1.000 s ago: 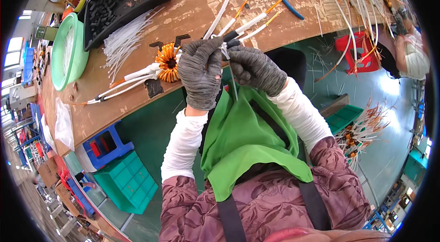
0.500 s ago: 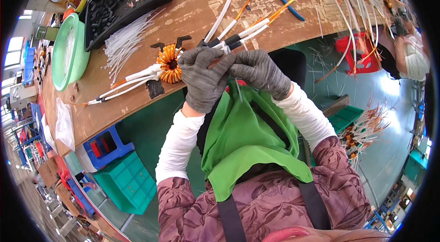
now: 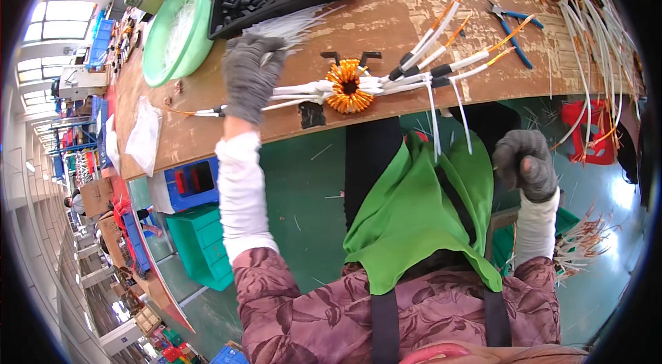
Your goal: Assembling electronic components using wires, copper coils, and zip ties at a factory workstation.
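Observation:
My left hand (image 3: 254,78), in a grey glove, is at the near left end of a pile of white cable ties (image 3: 296,27). Its fingers are curled; what they may pinch is hidden. A coil (image 3: 349,86) wound in orange wire lies by the table's front edge, white-sleeved leads running out both sides. Two cable ties (image 3: 434,116) sit around the right-hand leads, their long tails hanging over the edge. Off the table, above the floor at the right, my right hand (image 3: 527,165) is closed, with nothing visible in it.
A black tray (image 3: 286,2) of short black sleeves and a green basin (image 3: 181,33) stand at the back left. Blue-handled cutters (image 3: 514,26) lie right of the coil. Bundled coils and leads (image 3: 579,26) fill the far right. A plastic bag (image 3: 143,135) rests at the left.
Both hands have left the leads beside the coil. The left went left to the cable ties; the right drew back off the table. The tie tails now hang in plain sight.

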`<state>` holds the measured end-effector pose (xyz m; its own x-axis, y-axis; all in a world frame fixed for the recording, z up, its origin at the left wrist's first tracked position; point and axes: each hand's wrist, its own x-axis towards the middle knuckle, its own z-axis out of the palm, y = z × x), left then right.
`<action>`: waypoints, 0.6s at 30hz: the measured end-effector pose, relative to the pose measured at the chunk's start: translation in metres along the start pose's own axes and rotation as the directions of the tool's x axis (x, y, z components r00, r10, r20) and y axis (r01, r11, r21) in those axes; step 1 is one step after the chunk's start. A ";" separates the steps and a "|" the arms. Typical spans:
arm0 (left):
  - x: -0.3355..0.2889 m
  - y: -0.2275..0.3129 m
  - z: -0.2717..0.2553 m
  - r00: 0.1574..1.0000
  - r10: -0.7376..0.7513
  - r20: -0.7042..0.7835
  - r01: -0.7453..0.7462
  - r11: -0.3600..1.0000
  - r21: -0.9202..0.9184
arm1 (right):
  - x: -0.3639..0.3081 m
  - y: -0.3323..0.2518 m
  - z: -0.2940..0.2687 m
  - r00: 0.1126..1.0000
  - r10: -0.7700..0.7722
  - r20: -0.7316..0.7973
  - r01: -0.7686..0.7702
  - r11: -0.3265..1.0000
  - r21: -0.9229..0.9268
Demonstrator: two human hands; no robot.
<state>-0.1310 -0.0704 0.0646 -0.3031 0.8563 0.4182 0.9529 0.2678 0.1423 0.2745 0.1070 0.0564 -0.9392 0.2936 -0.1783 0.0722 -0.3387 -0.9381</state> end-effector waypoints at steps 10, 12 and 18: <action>0.014 -0.068 0.038 0.809 -0.139 0.571 -0.228 0.821 0.524 | 0.014 0.012 0.000 0.952 0.043 -0.304 -0.079 0.991 -0.107; 0.016 -0.071 0.046 0.782 -0.134 0.608 -0.295 0.781 0.551 | 0.023 0.009 0.006 0.955 0.008 -0.295 -0.041 0.994 -0.105; 0.024 -0.104 0.014 0.871 -0.055 0.489 -0.154 0.913 0.377 | 0.029 0.009 0.004 0.963 0.048 -0.264 -0.082 0.990 -0.117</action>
<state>-0.2375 -0.0714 0.0477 -0.3119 0.9466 -0.0821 0.9205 0.2796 -0.2730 0.2465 0.1089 0.0436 -0.8124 0.5027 -0.2955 0.1873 -0.2550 -0.9486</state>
